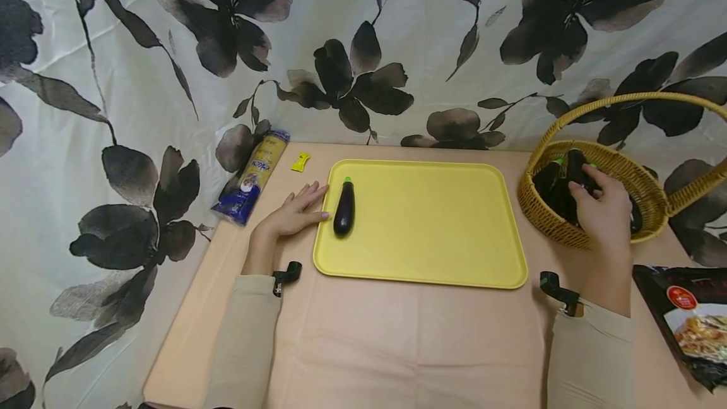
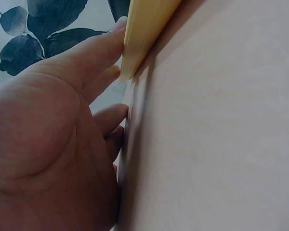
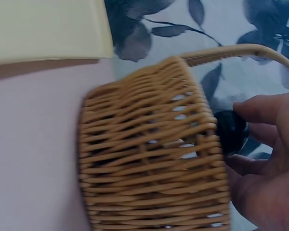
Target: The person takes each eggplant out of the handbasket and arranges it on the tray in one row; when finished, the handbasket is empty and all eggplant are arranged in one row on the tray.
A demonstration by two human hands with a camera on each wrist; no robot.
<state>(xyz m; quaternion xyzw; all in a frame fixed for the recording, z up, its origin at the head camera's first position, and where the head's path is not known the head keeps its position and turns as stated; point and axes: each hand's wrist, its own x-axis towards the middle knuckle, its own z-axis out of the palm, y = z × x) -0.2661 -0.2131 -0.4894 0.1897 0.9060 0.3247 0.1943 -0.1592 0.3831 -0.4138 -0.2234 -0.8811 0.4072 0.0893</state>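
Note:
A yellow tray [image 1: 426, 223] lies on the table, and one dark eggplant [image 1: 344, 208] rests near its left end with the green stem pointing away. My left hand [image 1: 294, 210] is spread at the tray's left edge, the thumb touching the rim; the left wrist view shows the palm [image 2: 33, 139] beside the tray's side [image 2: 149, 29]. Over at the right, my right hand [image 1: 606, 207] reaches into a wicker basket [image 1: 568, 235] and grips an eggplant [image 1: 577, 168] among several others. In the right wrist view, fingers and thumb curl round its rounded dark end [image 3: 232, 132] above the basket rim.
A blue and yellow packet [image 1: 252, 178] lies at the table's left edge, with a small yellow wrapped piece [image 1: 300, 161] nearby. The basket's tall handle [image 1: 625, 100] arches over its opening. A black food package [image 1: 690, 320] sits at the right. Floral cloth [image 1: 363, 93] hangs behind.

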